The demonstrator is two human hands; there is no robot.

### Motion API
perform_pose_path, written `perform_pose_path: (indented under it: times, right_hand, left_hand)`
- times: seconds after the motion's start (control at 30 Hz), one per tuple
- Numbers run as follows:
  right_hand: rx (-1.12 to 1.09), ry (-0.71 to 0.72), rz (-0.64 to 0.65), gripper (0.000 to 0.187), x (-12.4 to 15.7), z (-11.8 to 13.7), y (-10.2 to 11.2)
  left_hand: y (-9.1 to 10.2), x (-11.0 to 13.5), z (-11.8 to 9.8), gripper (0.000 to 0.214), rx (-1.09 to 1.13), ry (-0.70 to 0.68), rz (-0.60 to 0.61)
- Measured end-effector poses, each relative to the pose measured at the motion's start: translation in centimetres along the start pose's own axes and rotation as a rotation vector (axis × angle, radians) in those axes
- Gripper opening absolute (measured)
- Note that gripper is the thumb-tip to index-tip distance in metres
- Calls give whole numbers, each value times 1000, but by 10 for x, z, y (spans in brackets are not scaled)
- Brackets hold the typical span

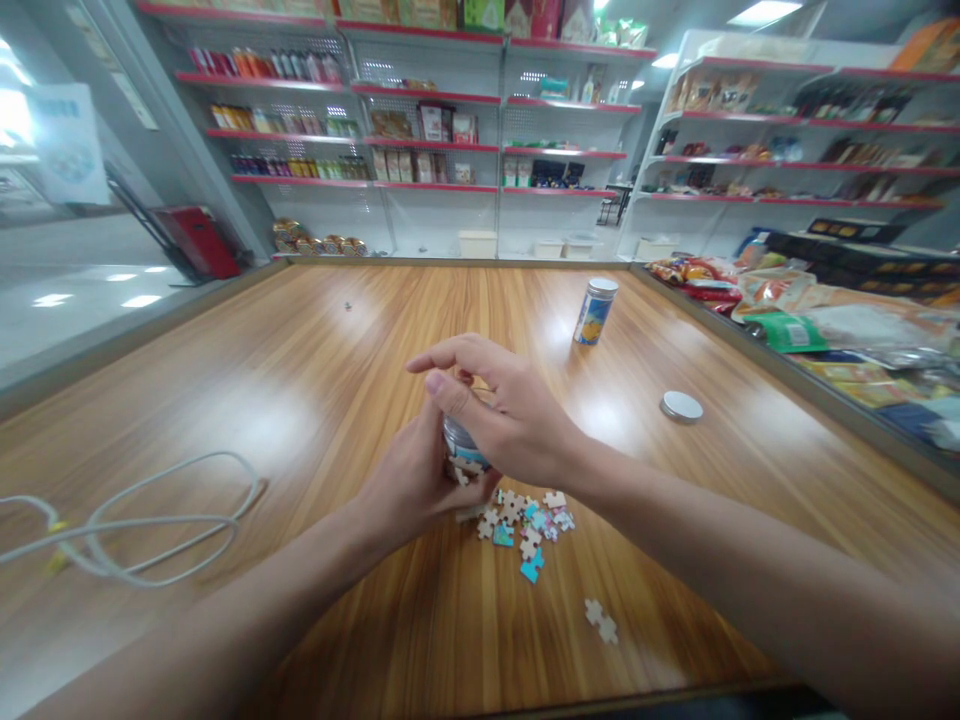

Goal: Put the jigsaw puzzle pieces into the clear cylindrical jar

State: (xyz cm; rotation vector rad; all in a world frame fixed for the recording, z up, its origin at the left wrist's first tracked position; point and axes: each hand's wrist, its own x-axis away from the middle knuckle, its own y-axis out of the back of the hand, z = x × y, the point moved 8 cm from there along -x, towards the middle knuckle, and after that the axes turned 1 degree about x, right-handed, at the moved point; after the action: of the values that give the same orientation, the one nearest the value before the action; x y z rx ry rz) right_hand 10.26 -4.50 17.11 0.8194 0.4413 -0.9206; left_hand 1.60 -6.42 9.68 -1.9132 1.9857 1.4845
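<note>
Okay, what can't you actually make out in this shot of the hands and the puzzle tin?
- Puzzle tin, head view: mostly covered by the left hand and right hand; whether it is lidded is hidden.
- Puzzle pieces: too small to read their picture.
- Shelf goods: labels too small and blurred.

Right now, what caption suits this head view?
Both hands, left hand and right hand, grip a small tin above scattered puzzle pieces.
</note>
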Motion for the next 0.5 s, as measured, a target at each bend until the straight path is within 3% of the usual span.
perform_pose_path:
  times: [0.13,0.27,0.37,0.5]
  right_hand:
    - [18,-109,90,38,6,-17,-6]
    - [105,-188,142,52,16,-30,0]
    - [253,-202,127,53,29,-39,17]
    - [514,-121,-9,38,46,-45,53]
  left_hand:
    - [9,-1,10,78,-116,-8,-72]
    - [22,-5,18,71,-236,-14,-149]
    - [25,-8,30,72,-270,6,-134]
    - [27,-3,50,69,-176,109,-72]
